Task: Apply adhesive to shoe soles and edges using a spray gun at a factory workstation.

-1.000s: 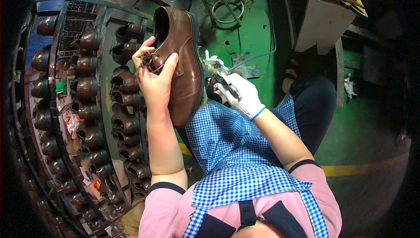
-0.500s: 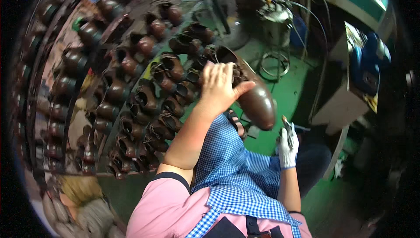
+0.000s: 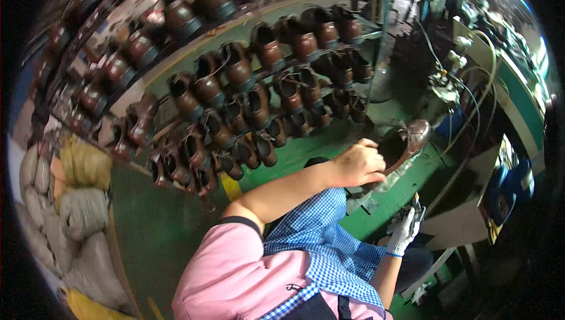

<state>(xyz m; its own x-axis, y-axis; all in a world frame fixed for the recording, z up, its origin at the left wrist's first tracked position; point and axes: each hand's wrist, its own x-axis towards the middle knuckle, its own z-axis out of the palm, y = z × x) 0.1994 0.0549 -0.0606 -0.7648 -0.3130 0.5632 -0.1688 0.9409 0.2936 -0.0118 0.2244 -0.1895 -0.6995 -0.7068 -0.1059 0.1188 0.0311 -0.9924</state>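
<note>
My bare left hand [image 3: 359, 164] reaches out in front of me and grips a brown leather shoe [image 3: 416, 136] by its heel end. The shoe's toe points away to the right, and its dark opening faces up. Lower and to the right, my right hand [image 3: 404, 230] wears a white knit glove. Its fingers are closed round a slim dark tool [image 3: 418, 207] with an orange-tan tip; I cannot tell its kind. The tool and the shoe are apart. Below the shoe lies a pale grey, crinkled shape [image 3: 385, 186] that I cannot make out.
A metal rack [image 3: 376, 34] carries several tiers of brown shoes [image 3: 256, 105] ahead and left. Sacks [image 3: 88, 220] are piled at far left. A metal pot with hoses [image 3: 444, 87] stands ahead right. A blue machine [image 3: 511, 193] sits by a board-sided bench [image 3: 462, 226] at right.
My view has turned left toward the rack. The shoe in my left hand has swung round, its toe now pointing away instead of toward me. My right hand still holds the slim tool.
</note>
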